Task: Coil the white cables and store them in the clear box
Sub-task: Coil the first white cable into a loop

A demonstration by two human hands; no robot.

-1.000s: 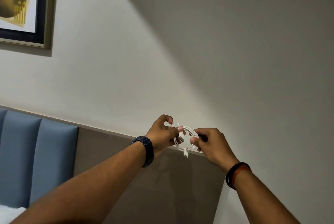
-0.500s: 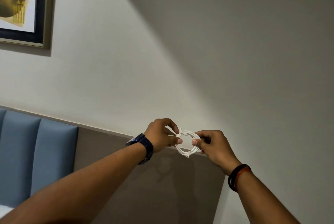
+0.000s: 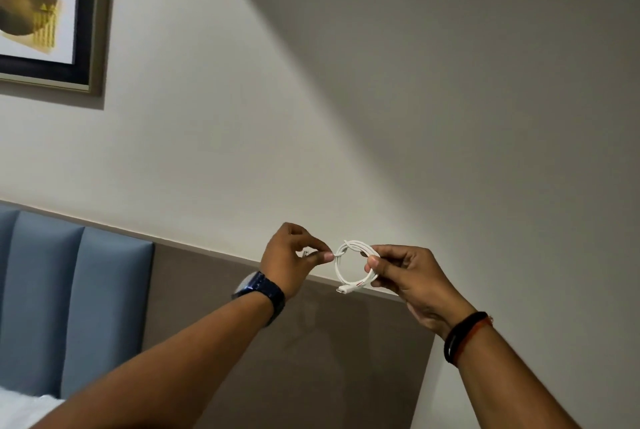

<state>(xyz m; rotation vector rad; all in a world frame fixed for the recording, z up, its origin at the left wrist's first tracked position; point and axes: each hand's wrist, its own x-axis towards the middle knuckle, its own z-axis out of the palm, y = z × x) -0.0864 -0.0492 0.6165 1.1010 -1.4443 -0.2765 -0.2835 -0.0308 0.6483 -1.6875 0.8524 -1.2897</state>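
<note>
A white cable is held up in the air between two raised hands, wound into a small, nearly round coil of several thin, smooth, glossy loops. The right side of the coil is pinched in the grip of the right hand, thumb and forefinger closed on the strands where they overlap, so that the ring stands out to the left of that grip and hangs a little below it. The left hand is closed on the coil's opposite edge — thumb and fingertip meet at the point where a strand crosses the loops, and a short white end shows just inside the curled fingers, behind the grip. A slim white connector juts from the lowest part of the coil, below and between the two grips, with a small reddish mark on the strand beside it. A dark blue watch with a linked band is worn on the left wrist; a black band and a thin orange-red band circle the right one. Behind the grips runs a matt grey-brown panel, flanked by padded blue upholstery in vertical channels, under a plain pale wall carrying a framed picture.
</note>
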